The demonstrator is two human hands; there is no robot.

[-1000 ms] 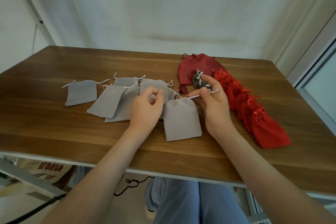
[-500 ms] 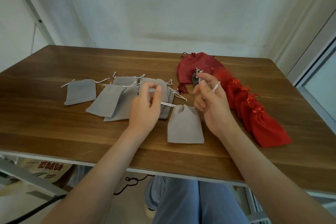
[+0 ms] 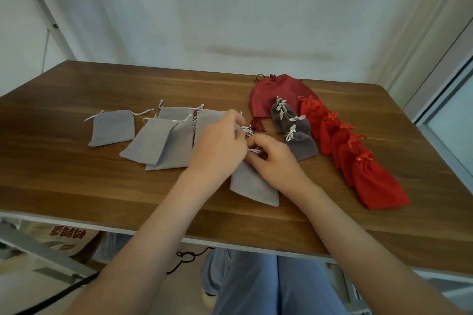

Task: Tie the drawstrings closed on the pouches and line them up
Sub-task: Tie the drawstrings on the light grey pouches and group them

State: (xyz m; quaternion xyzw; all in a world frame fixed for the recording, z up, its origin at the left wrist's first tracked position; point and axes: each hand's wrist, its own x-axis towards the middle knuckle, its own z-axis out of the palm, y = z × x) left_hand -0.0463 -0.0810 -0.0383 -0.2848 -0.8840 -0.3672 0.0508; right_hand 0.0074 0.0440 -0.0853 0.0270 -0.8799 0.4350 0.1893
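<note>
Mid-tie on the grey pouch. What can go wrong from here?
1. Left hand and right hand pinch the drawstring beside the untied pile's loose cords; one could get knotted in.
2. Right hand sits close to the tied grey row; a sideways pull may knock it crooked.

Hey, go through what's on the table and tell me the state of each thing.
Near grey pouch: flat, not yet tied.
Left hand: pinches its drawstring.
Right hand: pinches the drawstring.
Left grey pouches: flat, untied.
Dark grey pouches: tied, in a row.
Red pouches: tied, in a row.
</note>
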